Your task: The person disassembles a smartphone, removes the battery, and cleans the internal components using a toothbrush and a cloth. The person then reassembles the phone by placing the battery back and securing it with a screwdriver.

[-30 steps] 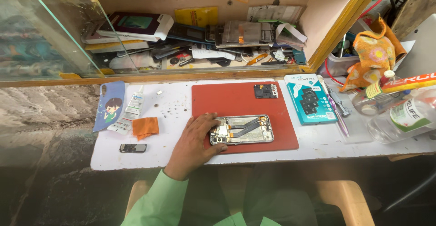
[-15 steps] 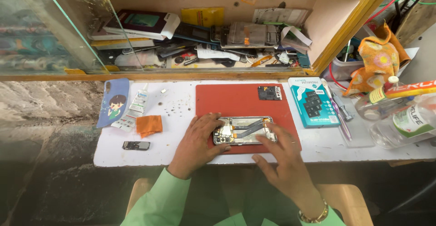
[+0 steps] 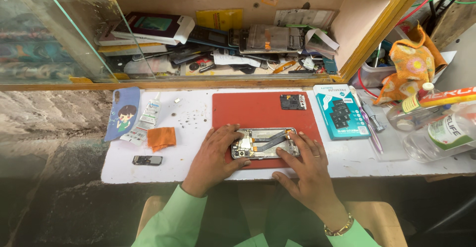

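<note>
An opened phone (image 3: 265, 143) with its back off lies on a red work mat (image 3: 258, 110), its circuit boards and flat cables showing. My left hand (image 3: 215, 155) grips the phone's left end, thumb under its near edge. My right hand (image 3: 305, 170) rests on the right end, fingertips pressing on the inner parts. Both sleeves are light green, and a bracelet sits on the right wrist.
A small black part (image 3: 292, 101) lies at the mat's far right. A teal box (image 3: 341, 111) and tools (image 3: 369, 123) lie to the right, with bottles (image 3: 441, 133) beyond. An orange cloth (image 3: 161, 138), a phone case (image 3: 123, 113) and a small dark module (image 3: 147, 160) lie left. A cluttered shelf (image 3: 238, 43) stands behind.
My right hand came into view from below and settled on the phone's right end. My left hand stayed on the left end.
</note>
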